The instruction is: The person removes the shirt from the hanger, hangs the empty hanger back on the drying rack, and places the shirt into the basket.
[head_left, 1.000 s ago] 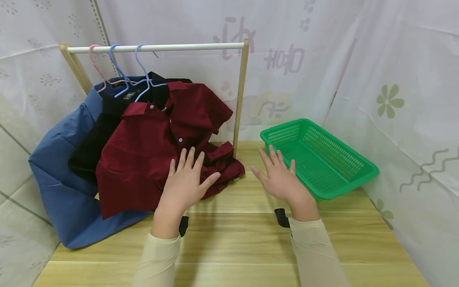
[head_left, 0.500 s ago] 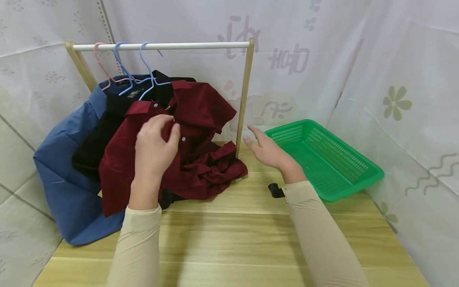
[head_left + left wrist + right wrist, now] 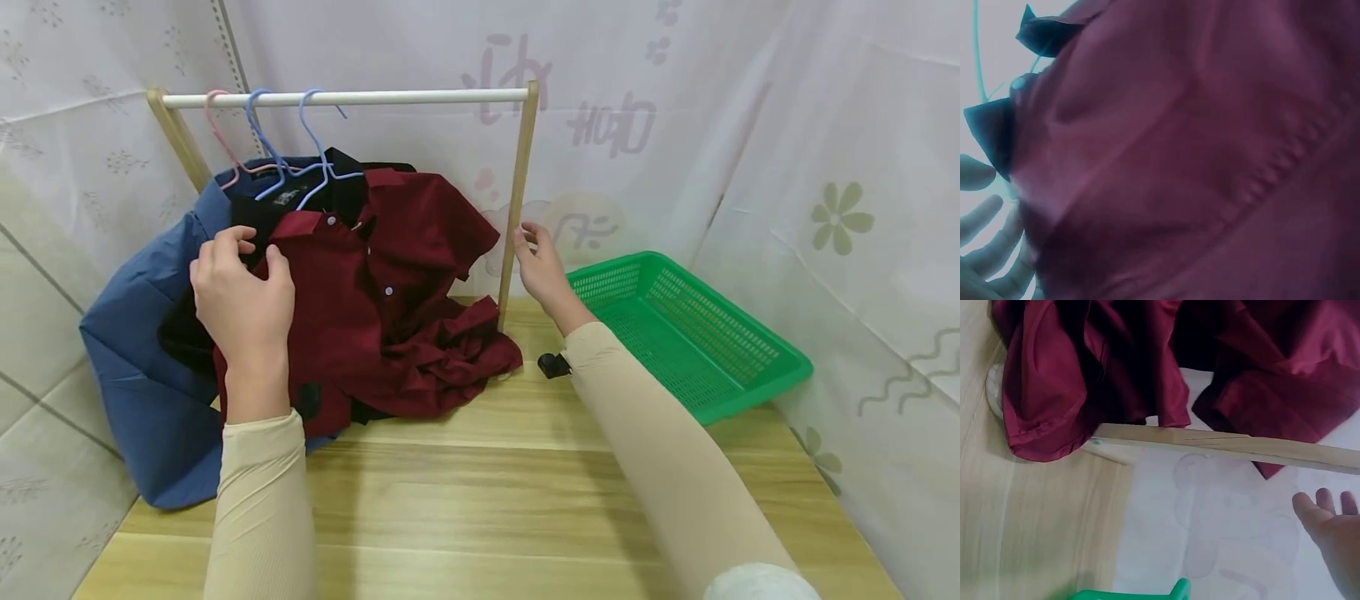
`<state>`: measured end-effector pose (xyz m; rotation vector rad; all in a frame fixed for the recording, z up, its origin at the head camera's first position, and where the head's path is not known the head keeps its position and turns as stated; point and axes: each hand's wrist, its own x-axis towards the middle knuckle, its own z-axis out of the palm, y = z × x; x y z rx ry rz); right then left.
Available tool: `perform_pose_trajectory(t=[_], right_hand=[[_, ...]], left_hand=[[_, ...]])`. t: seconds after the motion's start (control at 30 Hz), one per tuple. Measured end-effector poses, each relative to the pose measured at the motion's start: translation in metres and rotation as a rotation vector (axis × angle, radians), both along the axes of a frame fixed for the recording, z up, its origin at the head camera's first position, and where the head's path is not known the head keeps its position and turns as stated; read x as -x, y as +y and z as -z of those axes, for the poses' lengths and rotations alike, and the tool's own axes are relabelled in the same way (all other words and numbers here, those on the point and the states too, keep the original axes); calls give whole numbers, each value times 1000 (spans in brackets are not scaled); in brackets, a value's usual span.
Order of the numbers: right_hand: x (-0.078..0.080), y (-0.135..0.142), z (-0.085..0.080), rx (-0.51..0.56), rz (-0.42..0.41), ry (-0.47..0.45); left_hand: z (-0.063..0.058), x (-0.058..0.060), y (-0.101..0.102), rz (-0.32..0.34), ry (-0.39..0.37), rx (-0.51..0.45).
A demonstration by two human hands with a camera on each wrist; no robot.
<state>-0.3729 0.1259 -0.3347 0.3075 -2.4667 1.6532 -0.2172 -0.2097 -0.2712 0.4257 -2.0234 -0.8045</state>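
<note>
A maroon short-sleeved shirt (image 3: 337, 283) hangs on a light-blue hanger (image 3: 324, 158), its lower part bunched on the table. Over the shirt's left shoulder my left hand (image 3: 243, 300) hovers, fingers and thumb loosely bent and spread with nothing gripped. In the left wrist view, fingers (image 3: 997, 247) lie right at the shirt's edge. My right hand (image 3: 542, 265) is beside the rack's right wooden post (image 3: 519, 192), fingers gently bent. The right wrist view shows a gap between its fingertips and that post. Behind the shirt hang a black garment (image 3: 180, 337) and a blue garment (image 3: 135, 358).
The rack's white bar (image 3: 435, 97) carries the hangers, a pink hanger (image 3: 217, 125) farthest left. A green plastic basket (image 3: 797, 367) sits on the right of the wooden table (image 3: 450, 517). Printed white cloth (image 3: 675, 125) stands behind.
My left hand has moved left and up, from in front of the shirt to its left shoulder. My right hand has risen from near the basket to the rack's right post.
</note>
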Motion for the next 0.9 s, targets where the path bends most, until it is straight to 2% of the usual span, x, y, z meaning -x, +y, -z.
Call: perform_pose_trajectory(t=[0.07,0.17,0.4,0.6,0.73,0.9], right_hand=[[8,-2,0,-37,0,34],[16,-5,0,-90,-2,70],[24,-6,1,-84,-58,64],[31,2,3,-157,-80,145],[34,3,3,-153,-85,154],[34,2,7,-101,-132,92]], left_hand=[[4,-1,-1,0,-46,-12],[8,-1,-3,14,-69,-8],[12,3,-3,68,-96,-7],[11,7,-2,71,-157,-25],[11,9,-4,106,-216,-91],[10,9,-9,257,-261,-306]])
